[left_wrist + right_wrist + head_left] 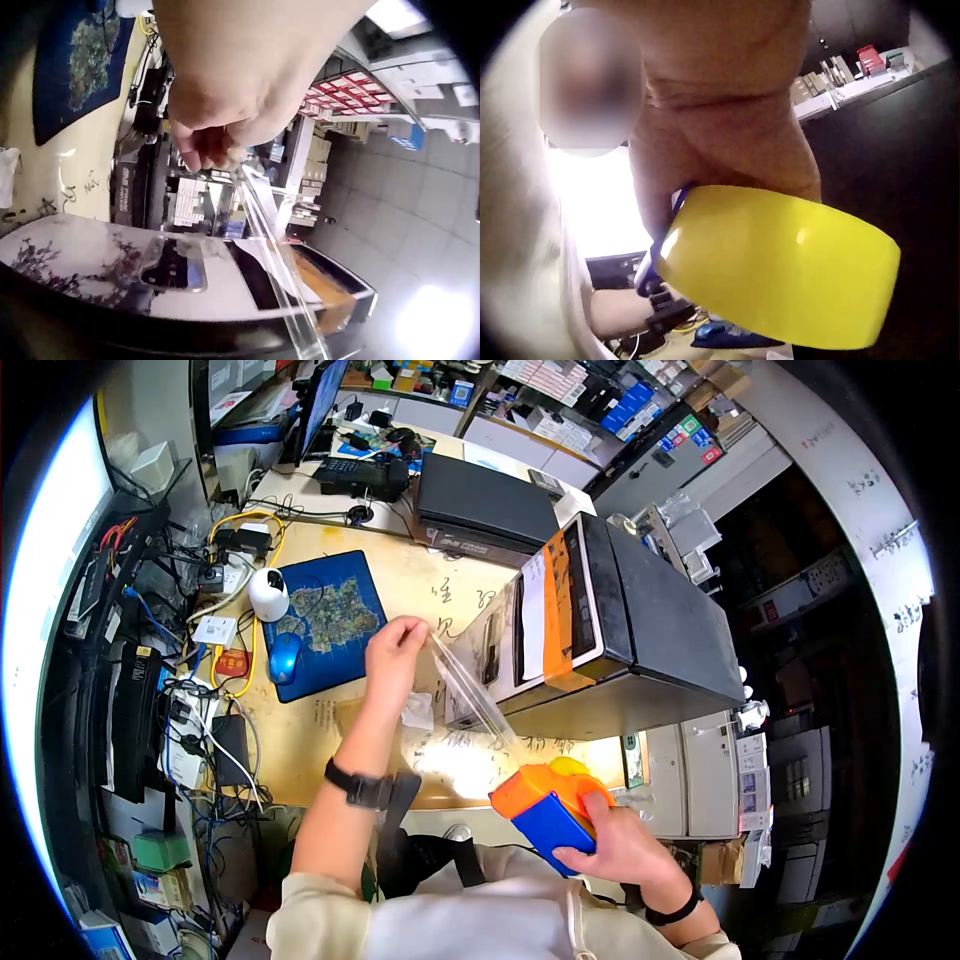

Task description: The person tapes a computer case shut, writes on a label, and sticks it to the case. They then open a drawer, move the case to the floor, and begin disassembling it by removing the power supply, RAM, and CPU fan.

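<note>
A strip of clear tape (470,685) stretches between the two hands, in front of a black and white machine (640,630) that has orange tape on its face. The left hand (398,645) pinches the strip's free end; in the left wrist view the curled fingers of the left hand (214,146) hold the tape (274,255) above the machine's front panel. Low on the right, the right hand (622,840) grips an orange and blue tape dispenser (545,810). A yellow rounded part (780,266) hides most of the right fingers in the right wrist view.
A blue mouse pad (330,620) with a blue mouse (284,657) and a white camera (268,595) lie on the desk's left part. Tangled cables (215,740) run along the left edge. A black box-shaped device (485,495) stands behind the machine.
</note>
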Demonstrator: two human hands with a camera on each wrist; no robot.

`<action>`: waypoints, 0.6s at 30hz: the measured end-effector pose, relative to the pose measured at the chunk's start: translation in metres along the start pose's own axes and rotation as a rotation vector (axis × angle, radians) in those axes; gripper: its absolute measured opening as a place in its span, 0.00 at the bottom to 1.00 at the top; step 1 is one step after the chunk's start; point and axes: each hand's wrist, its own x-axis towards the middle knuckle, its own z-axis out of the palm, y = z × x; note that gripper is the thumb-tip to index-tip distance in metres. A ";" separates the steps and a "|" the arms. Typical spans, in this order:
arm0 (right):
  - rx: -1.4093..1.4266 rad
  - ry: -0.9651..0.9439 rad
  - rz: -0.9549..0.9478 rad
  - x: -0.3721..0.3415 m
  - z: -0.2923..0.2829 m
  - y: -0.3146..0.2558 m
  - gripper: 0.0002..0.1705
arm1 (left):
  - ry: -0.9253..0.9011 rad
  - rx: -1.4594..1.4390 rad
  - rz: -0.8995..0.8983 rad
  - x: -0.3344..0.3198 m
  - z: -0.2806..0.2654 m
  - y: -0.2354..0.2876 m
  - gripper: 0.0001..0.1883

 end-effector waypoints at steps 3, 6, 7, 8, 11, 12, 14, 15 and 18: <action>0.042 0.042 0.047 0.010 0.008 -0.017 0.38 | -0.072 -0.051 -0.019 0.033 0.015 -0.018 0.07; 0.016 0.103 0.032 0.022 0.024 -0.021 0.37 | -0.144 -0.051 0.004 0.050 0.037 -0.037 0.06; 0.027 0.103 0.043 0.021 0.026 -0.020 0.36 | -0.161 -0.032 0.019 0.052 0.043 -0.039 0.06; 0.039 0.101 0.054 0.021 0.027 -0.019 0.36 | -0.184 0.008 0.063 0.049 0.050 -0.043 0.06; 0.037 0.113 0.081 0.016 0.032 -0.007 0.35 | -0.144 0.055 0.229 0.036 0.079 -0.050 0.07; 0.032 0.122 0.092 0.014 0.035 -0.002 0.34 | -0.210 0.096 0.222 0.037 0.084 -0.063 0.11; 0.050 0.124 0.064 0.015 0.036 0.010 0.34 | -0.081 0.332 0.290 0.037 0.088 -0.074 0.17; 0.063 0.125 0.052 0.015 0.035 0.015 0.34 | -0.019 0.450 0.327 0.035 0.091 -0.079 0.20; 0.079 0.134 -0.011 0.017 0.033 0.021 0.32 | -0.043 0.486 0.550 0.013 0.085 -0.013 0.29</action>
